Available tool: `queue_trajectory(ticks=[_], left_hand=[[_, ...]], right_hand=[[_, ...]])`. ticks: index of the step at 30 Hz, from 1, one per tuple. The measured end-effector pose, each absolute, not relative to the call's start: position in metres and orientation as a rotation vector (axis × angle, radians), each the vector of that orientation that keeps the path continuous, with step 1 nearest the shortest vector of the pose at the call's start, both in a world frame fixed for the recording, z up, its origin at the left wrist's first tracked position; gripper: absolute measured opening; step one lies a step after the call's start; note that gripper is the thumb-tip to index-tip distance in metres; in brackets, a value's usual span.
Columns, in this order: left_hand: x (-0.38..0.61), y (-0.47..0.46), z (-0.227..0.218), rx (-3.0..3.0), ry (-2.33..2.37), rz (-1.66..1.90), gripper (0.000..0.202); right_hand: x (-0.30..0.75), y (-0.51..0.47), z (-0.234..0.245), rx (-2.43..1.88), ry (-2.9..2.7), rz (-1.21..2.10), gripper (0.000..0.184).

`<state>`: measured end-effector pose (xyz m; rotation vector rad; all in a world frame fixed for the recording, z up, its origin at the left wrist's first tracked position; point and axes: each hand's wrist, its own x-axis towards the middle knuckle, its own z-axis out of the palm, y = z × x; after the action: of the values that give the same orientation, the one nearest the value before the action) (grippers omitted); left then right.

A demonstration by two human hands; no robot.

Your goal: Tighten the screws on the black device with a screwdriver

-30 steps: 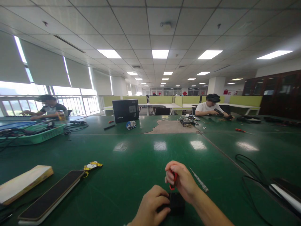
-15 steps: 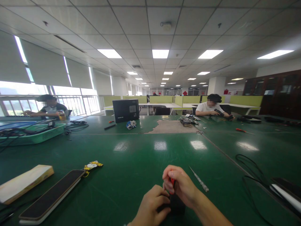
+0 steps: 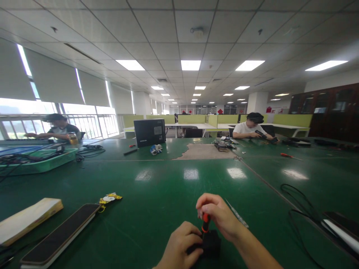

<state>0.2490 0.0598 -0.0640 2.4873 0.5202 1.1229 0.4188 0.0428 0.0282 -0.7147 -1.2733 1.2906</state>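
A red-and-black screwdriver (image 3: 206,222) stands nearly upright, its handle top in the fingers of my right hand (image 3: 217,213). Its lower end meets a small black box-shaped object (image 3: 212,244) on the green table; the tip itself is hidden. From the left, my left hand (image 3: 183,243) grips that black object with bent fingers. Just beyond my right wrist lies a thin clear-handled screwdriver (image 3: 237,214), partly covered by the hand.
At left lie a phone-like dark slab (image 3: 61,233), a pale block (image 3: 30,218) and a yellow wrapper (image 3: 109,200). A green basket (image 3: 47,162) holds cables. Black cables (image 3: 297,213) curl at right. A black computer case (image 3: 150,132) stands farther back. Two people sit across the table.
My right hand has risen slightly and its fingers have shifted up on the screwdriver, so more of the handle shows. My left hand stays on the black object.
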Motion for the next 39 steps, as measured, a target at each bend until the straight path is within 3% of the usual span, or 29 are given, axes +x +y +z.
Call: queue_trajectory(ticks=[17,23,31,39], left_hand=[[0.2487,0.0607,-0.0637,2.505,0.515,1.095,0.008],[0.2485,0.0634,-0.0657,2.487,0.509,1.076,0.012],[0.2481,0.0612,-0.0668,2.474,0.539,1.048,0.013],[0.2483,0.0599,-0.063,2.493,0.549,1.044,0.013]], right_hand=[[0.4113,0.0425,0.0276,-0.836,-1.233,1.224,0.033],[0.4197,0.0416,0.0325,-0.839,-1.339,1.068,0.026],[0.4154,0.0396,0.0303,-0.713,-1.191,1.34,0.016],[0.4161,0.0401,0.0311,-0.813,-1.242,1.296,0.017]])
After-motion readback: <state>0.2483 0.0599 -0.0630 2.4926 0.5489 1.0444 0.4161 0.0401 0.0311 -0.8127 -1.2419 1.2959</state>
